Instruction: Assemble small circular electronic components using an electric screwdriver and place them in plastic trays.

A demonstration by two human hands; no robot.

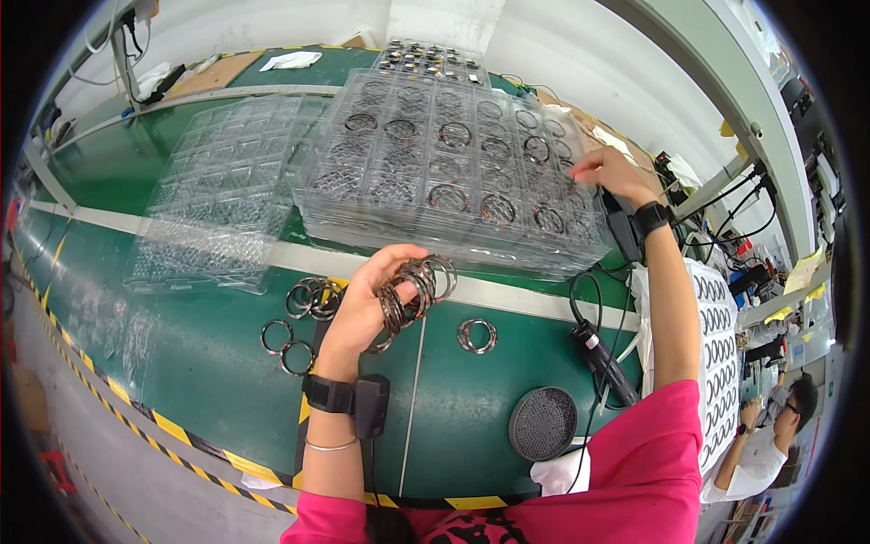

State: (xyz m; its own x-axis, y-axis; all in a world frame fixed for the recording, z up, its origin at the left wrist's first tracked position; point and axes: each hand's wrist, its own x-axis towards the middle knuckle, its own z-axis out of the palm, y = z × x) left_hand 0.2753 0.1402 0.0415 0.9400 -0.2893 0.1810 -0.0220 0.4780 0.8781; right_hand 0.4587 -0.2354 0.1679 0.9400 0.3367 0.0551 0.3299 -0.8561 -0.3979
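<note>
Green tabletop (pixel 453 394) carries a round black dish (pixel 543 424) near its front edge. Beyond, a dark ring (pixel 461 336) lies flat. The left hand (pixel 361 299) curls around a bundle of rings (pixel 392 310) tipped on edge, their row slanting from near left to far right. Farther, the right hand (pixel 614 172) bends its fingers over the right side of the clear tray stack (pixel 453 238); whether they pinch anything, I cannot tell.

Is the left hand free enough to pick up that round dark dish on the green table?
Probably not easily: the left hand is holding a bunch of dark rings, though nothing seems to cover the round dark dish.
</note>
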